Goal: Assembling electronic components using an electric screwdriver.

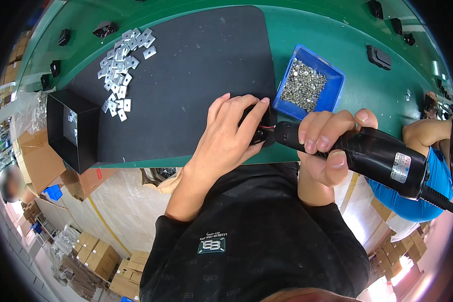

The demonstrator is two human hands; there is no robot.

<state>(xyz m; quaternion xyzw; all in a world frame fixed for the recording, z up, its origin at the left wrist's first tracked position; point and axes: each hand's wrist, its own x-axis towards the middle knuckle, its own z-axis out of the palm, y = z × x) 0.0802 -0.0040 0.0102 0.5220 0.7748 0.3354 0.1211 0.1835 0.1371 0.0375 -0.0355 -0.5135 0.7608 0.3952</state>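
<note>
My right hand (327,141) is wrapped round a black corded electric screwdriver (372,158), which lies level with its tip pointing left. The tip meets a small black part (259,135) at the front edge of the black mat. Over that part my left hand (234,123) is closed, fingers curled round it, hiding most of its shape. A short red strip shows between the part and the screwdriver's nose. Just beyond my right hand stands a blue bin (337,83) of small silvery screws (303,86).
Small metal plates with holes (118,65) lie heaped on the black mat (186,75). A black open box (73,128) stands at the mat's left edge. Several black parts, one a dark block (379,57), rest on the green table (357,45). Another person in blue (407,191) sits at right.
</note>
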